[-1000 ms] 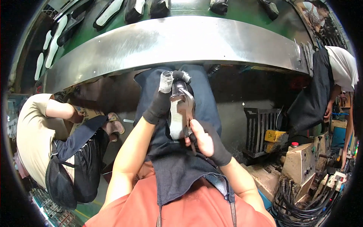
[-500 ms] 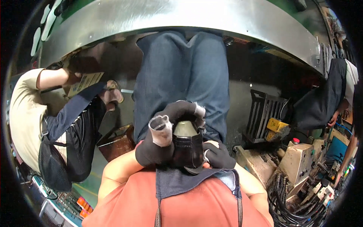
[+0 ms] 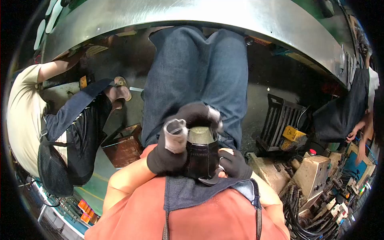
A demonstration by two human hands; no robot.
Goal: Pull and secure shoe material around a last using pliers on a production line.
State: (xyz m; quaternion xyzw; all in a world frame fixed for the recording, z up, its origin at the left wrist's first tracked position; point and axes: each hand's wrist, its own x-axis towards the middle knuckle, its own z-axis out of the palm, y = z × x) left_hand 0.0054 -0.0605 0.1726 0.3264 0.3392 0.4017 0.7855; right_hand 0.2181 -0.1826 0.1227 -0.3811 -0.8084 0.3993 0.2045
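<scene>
At your waist, your black-gloved left hand (image 3: 168, 156) clasps a black leather shoe (image 3: 202, 160), greenish last (image 3: 201, 135) fitted. Work seems midway; right hand (image 3: 236, 165), grip unclear.

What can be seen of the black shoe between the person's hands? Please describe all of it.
The black shoe looks like shiny leather, with a line of stitching below its upper edge. A pale greenish form fills its opening and sticks out. It is held close before the chest, near the dark denim apron. The left hand curls around its left and far sides; the right hand is at its right, its contact unclear. The toe and sole cannot be seen.
</scene>
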